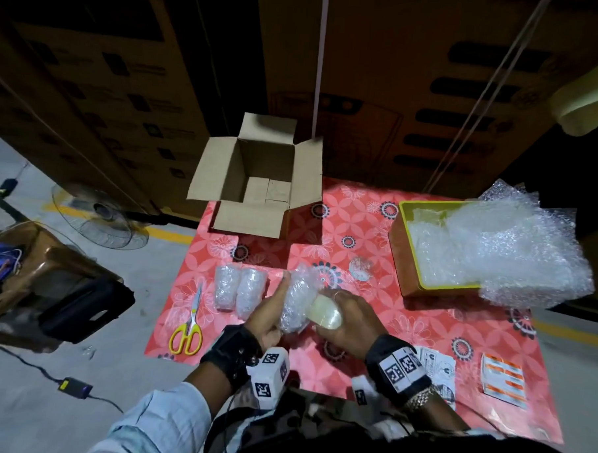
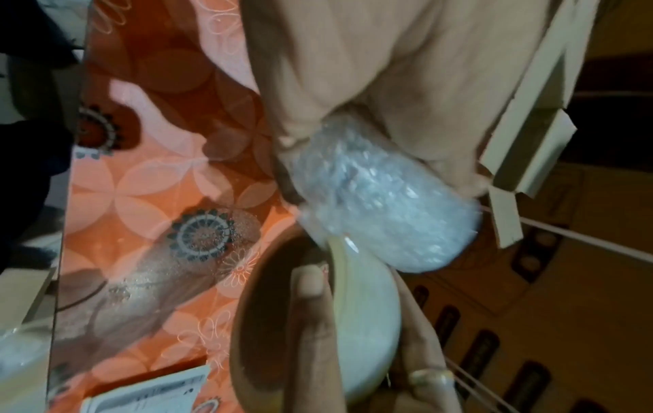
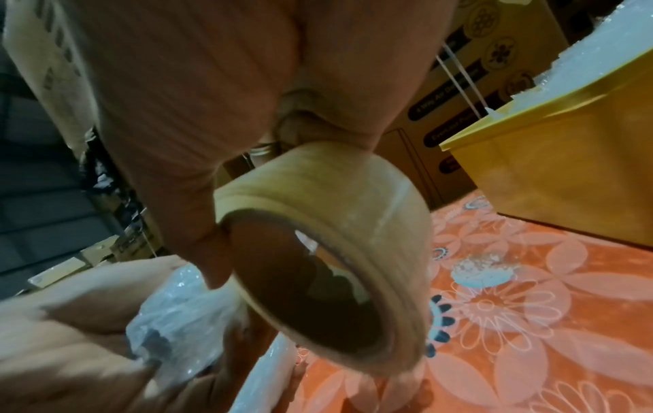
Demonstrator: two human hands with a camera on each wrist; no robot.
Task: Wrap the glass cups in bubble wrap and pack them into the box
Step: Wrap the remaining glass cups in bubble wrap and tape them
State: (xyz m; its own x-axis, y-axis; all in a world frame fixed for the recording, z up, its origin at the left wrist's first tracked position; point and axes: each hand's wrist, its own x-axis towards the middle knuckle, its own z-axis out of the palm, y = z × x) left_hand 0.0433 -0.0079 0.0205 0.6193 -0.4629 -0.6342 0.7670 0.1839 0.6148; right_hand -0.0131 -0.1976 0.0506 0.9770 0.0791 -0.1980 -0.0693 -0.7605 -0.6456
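Note:
My left hand [image 1: 272,310] grips a cup wrapped in bubble wrap [image 1: 298,300] above the red flowered tablecloth [image 1: 406,333]. My right hand [image 1: 346,319] grips a roll of clear tape [image 1: 324,313], pressed against the wrapped cup's side. The left wrist view shows the wrapped cup [image 2: 381,212] touching the tape roll [image 2: 367,321]. In the right wrist view the tape roll [image 3: 335,251] fills the middle. Two other wrapped cups [image 1: 238,290] lie side by side to the left. One bare glass cup [image 1: 361,268] stands further back. The open cardboard box [image 1: 258,176] sits empty at the far edge.
A yellow tray [image 1: 401,251] heaped with bubble wrap [image 1: 502,249] stands at the right. Yellow-handled scissors [image 1: 187,324] lie at the cloth's left edge. Printed labels [image 1: 503,379] lie near right. A fan [image 1: 96,214] and a brown stool [image 1: 49,266] stand on the floor to the left.

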